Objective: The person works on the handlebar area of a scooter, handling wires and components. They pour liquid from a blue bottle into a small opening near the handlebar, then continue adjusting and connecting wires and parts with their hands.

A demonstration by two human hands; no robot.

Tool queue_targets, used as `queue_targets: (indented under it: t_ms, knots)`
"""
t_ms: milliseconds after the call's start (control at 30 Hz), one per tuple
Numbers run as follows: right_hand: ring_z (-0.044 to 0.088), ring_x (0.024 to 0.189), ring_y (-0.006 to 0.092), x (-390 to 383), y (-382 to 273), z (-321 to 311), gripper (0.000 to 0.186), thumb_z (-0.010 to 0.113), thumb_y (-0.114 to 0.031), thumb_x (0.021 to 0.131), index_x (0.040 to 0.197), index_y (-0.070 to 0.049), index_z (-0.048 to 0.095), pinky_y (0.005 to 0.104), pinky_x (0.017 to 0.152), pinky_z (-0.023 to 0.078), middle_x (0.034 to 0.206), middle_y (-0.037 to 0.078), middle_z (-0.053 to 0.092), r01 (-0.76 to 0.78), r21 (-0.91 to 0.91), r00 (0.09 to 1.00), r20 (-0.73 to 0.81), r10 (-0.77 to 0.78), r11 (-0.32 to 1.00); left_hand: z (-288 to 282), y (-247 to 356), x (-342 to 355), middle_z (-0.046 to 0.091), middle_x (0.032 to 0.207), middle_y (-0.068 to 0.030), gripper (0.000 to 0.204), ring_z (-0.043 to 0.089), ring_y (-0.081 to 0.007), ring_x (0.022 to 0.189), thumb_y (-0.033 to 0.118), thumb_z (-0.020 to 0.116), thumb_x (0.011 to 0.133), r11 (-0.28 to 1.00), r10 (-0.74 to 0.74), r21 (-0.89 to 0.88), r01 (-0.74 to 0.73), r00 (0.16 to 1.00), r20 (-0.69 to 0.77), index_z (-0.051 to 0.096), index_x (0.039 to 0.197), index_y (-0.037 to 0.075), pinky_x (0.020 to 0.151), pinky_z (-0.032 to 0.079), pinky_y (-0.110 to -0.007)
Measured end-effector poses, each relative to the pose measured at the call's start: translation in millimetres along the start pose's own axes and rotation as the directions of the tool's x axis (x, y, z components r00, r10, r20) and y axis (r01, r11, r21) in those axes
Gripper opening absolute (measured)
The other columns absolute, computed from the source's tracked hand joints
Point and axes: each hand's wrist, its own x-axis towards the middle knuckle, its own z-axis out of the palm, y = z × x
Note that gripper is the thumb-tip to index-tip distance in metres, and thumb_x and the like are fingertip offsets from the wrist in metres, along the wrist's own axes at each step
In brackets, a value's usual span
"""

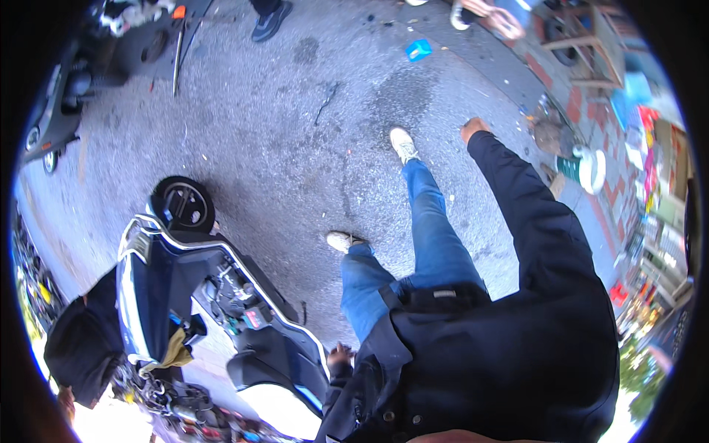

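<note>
Right arm (543, 199) extends outward, left arm (339, 375) lower, hands (475, 129) well apart.

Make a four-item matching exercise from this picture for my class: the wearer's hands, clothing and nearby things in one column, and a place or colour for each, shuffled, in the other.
Column 1
1. Wearer's left hand
2. Wearer's right hand
3. Jeans
4. Cloth

Column 2
A. Blue
B. In the picture, to the right of the farther pale shoe
C. Yellowish
D. Close by the motor scooter, on its right side in the picture

Pairs: 1-D, 2-B, 3-A, 4-C
</note>
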Motion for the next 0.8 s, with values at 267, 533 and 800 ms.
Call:
queue_targets:
  t_ms: [267,533,800]
  knots:
    - [0.072,0.098,0.0467,349,-93,84,0.045,0.058,-0.038,0.101,0.096,0.002,0.077,0.0541,0.084,0.059,0.103,0.024,0.077,0.427,-0.380,0.886,-0.005,-0.463,0.821,176,-24,-220,0.079,0.103,-0.0144,0.065,0.075,-0.0278,0.098,0.066,0.073,0.085,0.810,-0.460,0.352,0.469,0.880,-0.114,0.079,0.113,0.008,0.092,0.057,-0.042]
    - [0.072,0.093,0.0483,516,-113,87,0.059,0.060,-0.053,0.101,0.101,0.005,0.073,0.0571,0.082,0.056,0.096,0.028,0.074,0.422,-0.392,0.801,-0.260,-0.539,0.817,289,66,-258,0.078,0.091,-0.0188,0.046,0.076,-0.0312,0.074,0.042,0.074,0.096,0.716,-0.664,0.237,0.657,0.745,-0.059,0.073,0.104,-0.003,0.064,0.062,-0.044]
    - [0.070,0.091,0.0482,414,-110,93,0.046,0.073,-0.044,0.094,0.101,0.001,0.066,0.0554,0.076,0.056,0.099,0.028,0.071,0.526,-0.417,0.709,-0.267,-0.653,0.741,303,71,-240,0.077,0.083,-0.0105,0.037,0.071,-0.0179,0.064,0.033,0.073,0.099,0.898,-0.421,0.124,0.422,0.906,-0.034,0.076,0.094,-0.004,0.056,0.058,-0.034]
